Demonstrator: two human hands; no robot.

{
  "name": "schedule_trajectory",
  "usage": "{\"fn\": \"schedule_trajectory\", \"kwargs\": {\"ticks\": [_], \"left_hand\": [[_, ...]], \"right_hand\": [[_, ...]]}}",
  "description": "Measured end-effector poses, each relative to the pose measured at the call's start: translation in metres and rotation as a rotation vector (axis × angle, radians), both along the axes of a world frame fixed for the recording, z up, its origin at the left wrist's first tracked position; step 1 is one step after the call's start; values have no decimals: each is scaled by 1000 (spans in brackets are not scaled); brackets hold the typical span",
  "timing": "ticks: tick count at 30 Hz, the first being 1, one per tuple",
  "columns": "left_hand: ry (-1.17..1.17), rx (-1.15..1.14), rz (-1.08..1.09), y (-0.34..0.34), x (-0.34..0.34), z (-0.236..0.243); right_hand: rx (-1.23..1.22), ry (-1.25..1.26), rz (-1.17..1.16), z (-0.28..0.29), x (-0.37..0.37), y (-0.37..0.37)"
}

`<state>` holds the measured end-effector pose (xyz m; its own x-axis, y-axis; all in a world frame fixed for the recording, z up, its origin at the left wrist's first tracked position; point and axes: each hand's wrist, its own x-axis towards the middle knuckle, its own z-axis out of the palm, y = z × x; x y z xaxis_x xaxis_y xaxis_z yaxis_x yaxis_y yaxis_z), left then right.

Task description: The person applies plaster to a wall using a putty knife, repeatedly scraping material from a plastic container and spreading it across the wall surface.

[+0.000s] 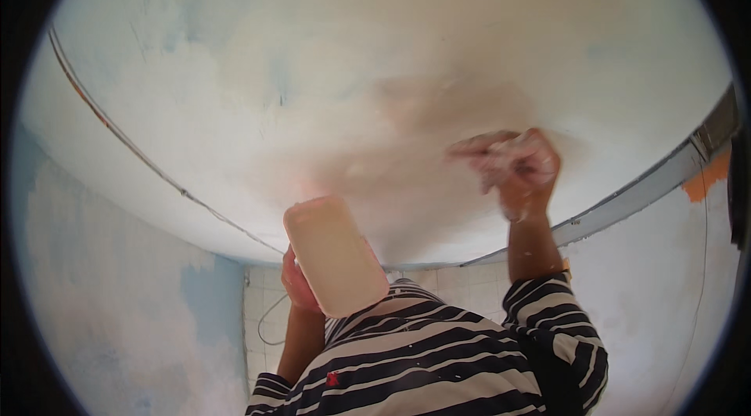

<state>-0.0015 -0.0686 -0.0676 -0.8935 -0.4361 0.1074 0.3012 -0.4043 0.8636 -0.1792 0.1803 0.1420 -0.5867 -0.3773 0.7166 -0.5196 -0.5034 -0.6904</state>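
Left hand grasping pale container, right hand raised (white-smeared, blurred), grip unclear

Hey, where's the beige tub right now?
In the head view, the beige tub is a little left of centre, held in the left hand, its lower end overlapping the striped shirt.

A patchy blue-and-white wall meets pale tiles.

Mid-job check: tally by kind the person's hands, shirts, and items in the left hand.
Hands: 2 (left hand, right hand)
Shirts: 1 (striped shirt)
Items in left hand: 1 (cream oblong)
Total: 4
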Motion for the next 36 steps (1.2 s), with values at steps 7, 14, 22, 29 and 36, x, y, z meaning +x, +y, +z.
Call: {"fn": "schedule_trajectory", "kwargs": {"ticks": [7, 14, 22, 29, 36], "left_hand": [[-75, 587, -118, 14, -23, 37], [-48, 310, -40, 8, -21, -9], [-32, 422, 21, -7, -16, -5], [-17, 739, -35, 0, -17, 25], [-63, 636, 22, -11, -10, 9]], "right_hand": [[348, 178, -501, 68, -5, 13], [-64, 369, -920, 98, 2, 41], [140, 419, -903, 33, -9, 33], [94, 406, -879, -1, -2, 35], [-401, 213, -1026, 33, -10, 45]]}}
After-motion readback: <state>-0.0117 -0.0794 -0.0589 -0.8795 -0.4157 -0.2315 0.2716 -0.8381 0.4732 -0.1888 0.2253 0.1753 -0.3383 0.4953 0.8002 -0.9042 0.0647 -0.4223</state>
